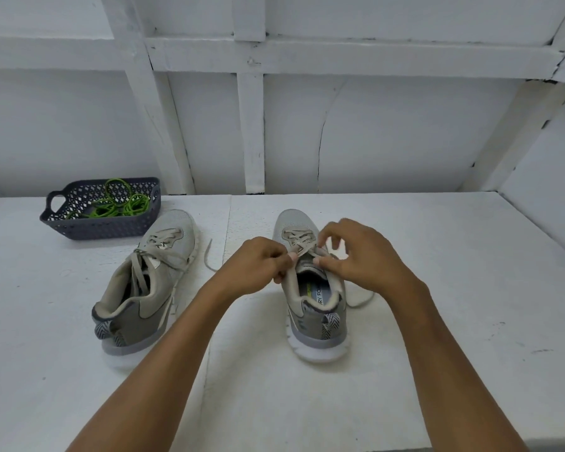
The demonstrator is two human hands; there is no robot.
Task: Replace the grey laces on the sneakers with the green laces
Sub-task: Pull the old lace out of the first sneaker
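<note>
— Your fingers (323, 263)?
— My left hand (258, 262) and right hand (356, 252) each pinch the flat grey lace (302, 247) over the mesh sneaker (317, 324), on the rough white tabletop (437, 305).
— And the green laces (118, 203)?
— Farther left — thin loops in the lattice basket (101, 228).

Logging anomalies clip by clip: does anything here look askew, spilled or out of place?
Only the left sneaker: it leans sideways, a loose lace end trailing across the table. The right sneaker stands upright, its grey lace pinched by the left hand and right hand.
</note>
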